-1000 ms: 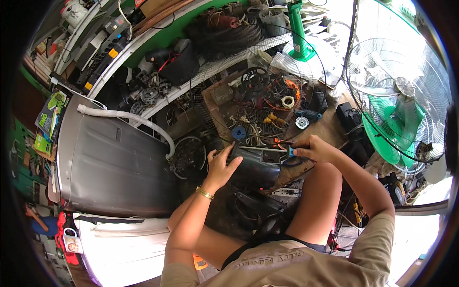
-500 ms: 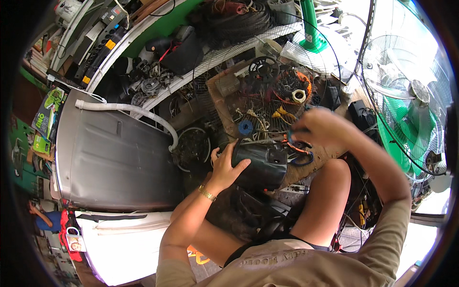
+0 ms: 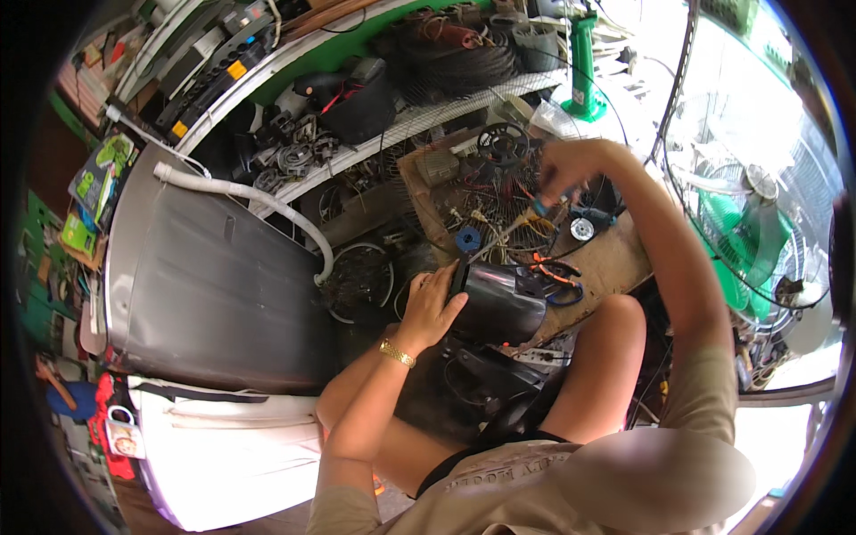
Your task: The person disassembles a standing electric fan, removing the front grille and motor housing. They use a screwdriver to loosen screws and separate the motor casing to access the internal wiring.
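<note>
My left hand (image 3: 432, 306) holds a glossy black cylindrical housing (image 3: 504, 305) by its rim, above my lap; the fingers lie along the rim and the thumb is on its side. Raised beyond the housing, my right hand (image 3: 572, 171) is blurred but closed around the blue handle of a screwdriver (image 3: 540, 207). Its thin shaft slants down left toward the housing's rim; I cannot tell whether the tip touches. Pliers with orange and blue handles (image 3: 560, 282) lie on the wooden board (image 3: 615, 263), right of the housing. A blue spool (image 3: 467, 238) sits just beyond the rim.
Wires, a wire fan guard and small parts crowd the board. On the left stands a large grey panel (image 3: 205, 294) with a white hose (image 3: 259, 192). A loaded shelf (image 3: 357, 147) runs behind. A green-bladed fan (image 3: 740, 223) stands at right; another person's arm (image 3: 58, 383) shows far left.
My right hand has moved up and away from the housing with the screwdriver, baring more of its shaft and the pliers. My left hand still holds the housing, which appears slightly turned.
</note>
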`<state>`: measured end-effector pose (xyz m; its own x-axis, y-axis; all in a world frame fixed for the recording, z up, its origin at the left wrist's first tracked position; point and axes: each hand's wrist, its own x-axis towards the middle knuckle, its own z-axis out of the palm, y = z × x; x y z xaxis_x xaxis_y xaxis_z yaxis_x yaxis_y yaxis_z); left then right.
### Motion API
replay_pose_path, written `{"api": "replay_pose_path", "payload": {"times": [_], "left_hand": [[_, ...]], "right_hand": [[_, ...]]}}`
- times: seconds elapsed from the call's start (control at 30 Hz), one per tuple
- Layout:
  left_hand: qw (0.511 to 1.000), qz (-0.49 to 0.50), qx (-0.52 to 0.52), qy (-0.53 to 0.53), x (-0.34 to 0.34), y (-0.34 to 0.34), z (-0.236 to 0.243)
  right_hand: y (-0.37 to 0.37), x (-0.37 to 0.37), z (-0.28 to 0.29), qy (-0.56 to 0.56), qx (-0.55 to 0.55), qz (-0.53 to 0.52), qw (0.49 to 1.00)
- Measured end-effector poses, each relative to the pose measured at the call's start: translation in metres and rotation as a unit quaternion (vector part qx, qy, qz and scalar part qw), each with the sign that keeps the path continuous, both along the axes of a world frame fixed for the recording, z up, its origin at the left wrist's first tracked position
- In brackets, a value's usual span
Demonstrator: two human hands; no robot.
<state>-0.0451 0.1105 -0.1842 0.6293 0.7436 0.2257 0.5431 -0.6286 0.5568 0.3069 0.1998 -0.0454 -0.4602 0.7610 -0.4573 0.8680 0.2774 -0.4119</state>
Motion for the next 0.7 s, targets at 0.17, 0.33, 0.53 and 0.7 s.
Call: {"api": "replay_pose_path", "payload": {"times": [0.17, 0.33, 0.53, 0.7], "left_hand": [[0.998, -0.01, -0.008, -0.067, -0.022, 0.015, -0.03], [0.987, 0.098, -0.075, -0.105, -0.044, 0.016, -0.053], [0.996, 0.034, -0.014, -0.085, -0.04, 0.007, -0.03], [0.996, -0.018, 0.037, -0.085, -0.024, -0.007, -0.001]], "right_hand": [[-0.056, 0.036, -0.102, 0.069, 0.229, -0.161, 0.957], [-0.089, 0.016, -0.15, -0.11, 0.474, -0.204, 0.849], [-0.168, -0.096, -0.168, 0.35, 0.262, -0.113, 0.892], [-0.181, -0.109, -0.203, 0.51, 0.159, -0.238, 0.811]]}}
